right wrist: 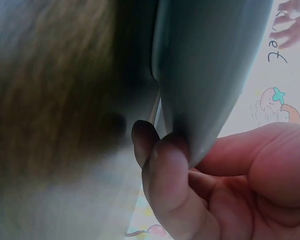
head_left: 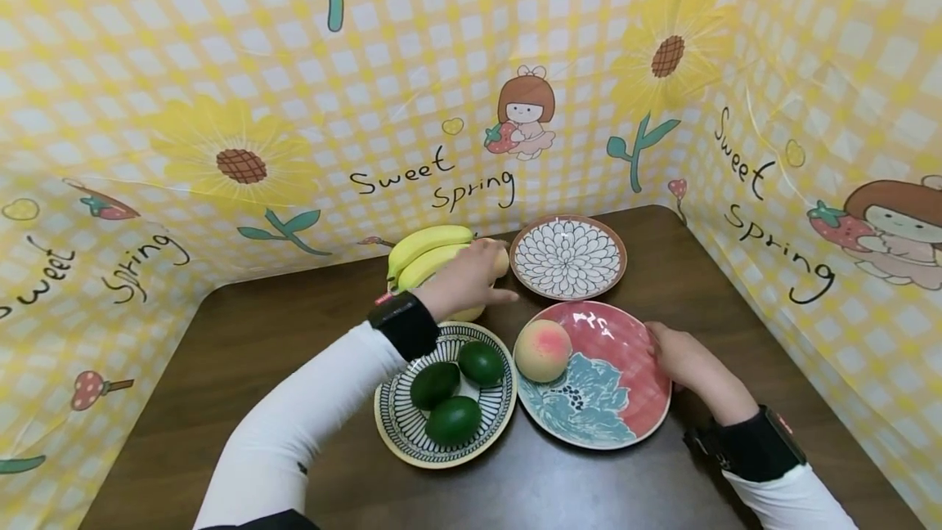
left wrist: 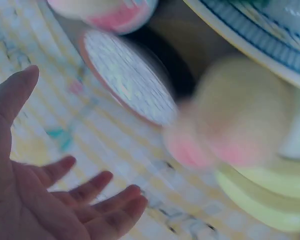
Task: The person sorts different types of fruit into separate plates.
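Observation:
My left hand (head_left: 471, 276) reaches to the back of the table, fingers spread and holding nothing, just over a pale peach (head_left: 502, 262) that lies against a bunch of yellow bananas (head_left: 423, 256). In the left wrist view the open palm (left wrist: 55, 200) is a short way from that blurred peach (left wrist: 235, 120). My right hand (head_left: 680, 358) grips the right rim of a pink plate with a teal flower (head_left: 618, 399), fingers curled under its edge (right wrist: 170, 165). A second peach (head_left: 542, 350) sits on that plate.
A striped plate (head_left: 390, 424) at the front holds three dark green avocados (head_left: 452, 391). A brown-rimmed white plate with a petal pattern (head_left: 568, 258) stands behind the pink one. A yellow checked screen (head_left: 294, 105) walls in the dark wooden table (head_left: 280, 334) on three sides.

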Motion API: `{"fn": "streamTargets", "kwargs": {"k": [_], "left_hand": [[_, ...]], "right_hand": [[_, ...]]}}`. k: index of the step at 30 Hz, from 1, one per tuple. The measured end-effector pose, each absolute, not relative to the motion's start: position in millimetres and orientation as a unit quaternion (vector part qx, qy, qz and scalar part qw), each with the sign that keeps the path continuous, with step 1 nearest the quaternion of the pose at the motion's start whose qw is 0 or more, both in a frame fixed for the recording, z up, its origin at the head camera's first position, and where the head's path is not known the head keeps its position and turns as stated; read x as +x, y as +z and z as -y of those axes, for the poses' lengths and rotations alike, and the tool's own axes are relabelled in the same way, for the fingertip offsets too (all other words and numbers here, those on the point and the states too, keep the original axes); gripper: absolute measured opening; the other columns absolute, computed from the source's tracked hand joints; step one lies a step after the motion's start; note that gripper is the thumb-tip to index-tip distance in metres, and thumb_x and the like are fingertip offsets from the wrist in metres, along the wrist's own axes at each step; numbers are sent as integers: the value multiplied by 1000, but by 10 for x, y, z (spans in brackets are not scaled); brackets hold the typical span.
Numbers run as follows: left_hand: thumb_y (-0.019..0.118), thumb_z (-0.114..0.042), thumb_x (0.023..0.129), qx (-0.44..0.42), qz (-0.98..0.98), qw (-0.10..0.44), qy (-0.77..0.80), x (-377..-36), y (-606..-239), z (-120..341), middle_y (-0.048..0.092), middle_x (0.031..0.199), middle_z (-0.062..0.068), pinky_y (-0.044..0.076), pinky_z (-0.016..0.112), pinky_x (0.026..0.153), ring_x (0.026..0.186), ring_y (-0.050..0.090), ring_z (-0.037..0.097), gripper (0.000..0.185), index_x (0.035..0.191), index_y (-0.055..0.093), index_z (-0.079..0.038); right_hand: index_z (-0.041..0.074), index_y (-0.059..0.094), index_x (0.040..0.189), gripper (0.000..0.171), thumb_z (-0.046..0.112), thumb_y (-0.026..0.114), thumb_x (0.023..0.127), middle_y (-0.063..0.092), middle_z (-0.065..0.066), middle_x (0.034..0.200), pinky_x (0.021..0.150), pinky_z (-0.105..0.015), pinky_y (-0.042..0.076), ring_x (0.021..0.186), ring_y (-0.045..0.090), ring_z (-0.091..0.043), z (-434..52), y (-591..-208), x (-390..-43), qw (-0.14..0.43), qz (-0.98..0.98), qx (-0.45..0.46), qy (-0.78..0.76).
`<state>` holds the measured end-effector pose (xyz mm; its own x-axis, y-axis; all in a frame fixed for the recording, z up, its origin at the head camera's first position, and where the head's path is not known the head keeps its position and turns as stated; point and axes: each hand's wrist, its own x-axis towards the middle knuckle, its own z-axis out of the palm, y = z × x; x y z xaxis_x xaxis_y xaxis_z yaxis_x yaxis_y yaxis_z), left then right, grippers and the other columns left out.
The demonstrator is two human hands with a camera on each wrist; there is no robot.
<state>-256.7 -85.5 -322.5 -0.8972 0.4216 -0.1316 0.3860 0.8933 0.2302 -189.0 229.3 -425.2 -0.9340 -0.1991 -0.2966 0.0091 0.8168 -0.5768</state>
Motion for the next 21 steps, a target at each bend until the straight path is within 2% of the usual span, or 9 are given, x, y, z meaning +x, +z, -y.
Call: {"fn": "streamTargets", "kwargs": {"k": [3,6,11,21], "left_hand": [[78,-46,87,140,-979,85,123,-2665,-3236,1085,40,158,26,46,52,113,143,46,42,98,159,29,-2],[78,-46,87,109,-979,96,140,-2733,-3332,1273,40,155,30,46,52,112,140,48,44,100,158,27,2],[76,-47,89,89,-976,127,156,-2804,-3493,1441,40,153,35,43,53,115,139,48,46,100,156,26,8],[72,-41,93,91,-969,163,161,-2904,-3672,1478,46,152,32,39,49,119,143,45,42,87,154,34,8]], "right_hand": [[-17,36,143,43,5,42,107,58,-43,119,51,-32,54,54,59,-21,-2297,-4250,-1902,176,-937,-49,-297],[-18,36,143,44,5,43,106,57,-42,119,51,-32,53,54,58,-21,-2298,-4258,-1909,179,-937,-48,-297],[-17,36,143,43,4,43,106,57,-42,118,50,-32,52,52,57,-20,-2303,-4266,-1904,179,-936,-47,-300],[-16,36,144,44,5,42,107,58,-42,119,51,-32,53,52,58,-20,-2299,-4264,-1912,179,-937,-42,-298]]}}
